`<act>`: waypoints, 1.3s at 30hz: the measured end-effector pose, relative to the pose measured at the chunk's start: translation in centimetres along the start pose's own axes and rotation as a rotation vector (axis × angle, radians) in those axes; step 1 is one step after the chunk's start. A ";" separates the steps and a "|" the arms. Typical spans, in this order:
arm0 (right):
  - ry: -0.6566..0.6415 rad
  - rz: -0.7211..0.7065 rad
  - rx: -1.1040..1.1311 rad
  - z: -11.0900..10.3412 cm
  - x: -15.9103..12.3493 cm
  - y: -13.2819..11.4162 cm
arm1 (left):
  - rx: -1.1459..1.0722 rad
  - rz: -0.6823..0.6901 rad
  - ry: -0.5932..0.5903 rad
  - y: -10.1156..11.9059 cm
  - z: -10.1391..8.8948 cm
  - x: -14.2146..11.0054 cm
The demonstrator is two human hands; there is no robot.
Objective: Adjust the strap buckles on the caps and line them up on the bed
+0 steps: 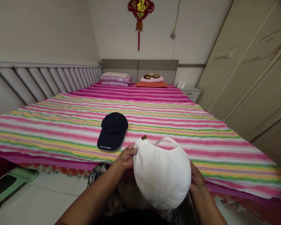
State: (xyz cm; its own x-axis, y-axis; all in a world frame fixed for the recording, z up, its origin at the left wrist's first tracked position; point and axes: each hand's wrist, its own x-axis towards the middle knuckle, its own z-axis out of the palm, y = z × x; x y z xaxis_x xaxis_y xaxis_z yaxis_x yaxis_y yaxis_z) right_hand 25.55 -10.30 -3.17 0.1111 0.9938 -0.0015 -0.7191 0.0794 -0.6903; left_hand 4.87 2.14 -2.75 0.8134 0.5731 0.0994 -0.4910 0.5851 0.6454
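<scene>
Between my two hands is a white baseball cap [162, 175], held over my lap at the bed's near edge. Its back strap arches at the top, beside a small brass-coloured buckle [144, 137]. My left hand [128, 156] grips the cap's left edge, thumb on the outside. On the right edge, my right hand [196, 178] is closed, its fingertips partly hidden behind the fabric. The cap's brim is not visible. A dark navy cap [114, 125] lies on the striped bedspread to the left, with white lettering along its brim, which points toward me.
The bed [135, 109] spreads out ahead, with folded purple bedding [115, 79] and a pink pillow [152, 79] by the headboard [124, 66]. A railing [49, 81] runs along the left. Wardrobe doors [243, 72] stand right. A green stool [16, 184] is on the floor lower left.
</scene>
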 end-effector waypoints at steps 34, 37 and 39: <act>-0.145 -0.056 -0.398 2.8 0.3 -1.5 | 0.367 -0.105 0.235 2.0 4.5 -0.4; -0.118 -0.075 -0.446 4.1 0.2 -1.9 | 0.386 -0.118 0.225 2.1 4.6 -0.4; -0.103 -0.071 -0.538 4.9 0.2 -2.2 | 0.372 -0.127 0.196 2.2 4.6 -0.4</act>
State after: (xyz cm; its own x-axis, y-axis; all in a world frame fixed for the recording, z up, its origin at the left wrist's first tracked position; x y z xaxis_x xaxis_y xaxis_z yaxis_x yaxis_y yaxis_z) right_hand 23.74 -9.88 1.89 0.0596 0.9921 0.1106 -0.2569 0.1224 -0.9587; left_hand 4.91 0.56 2.11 0.7677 0.6293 -0.1208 -0.2162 0.4318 0.8757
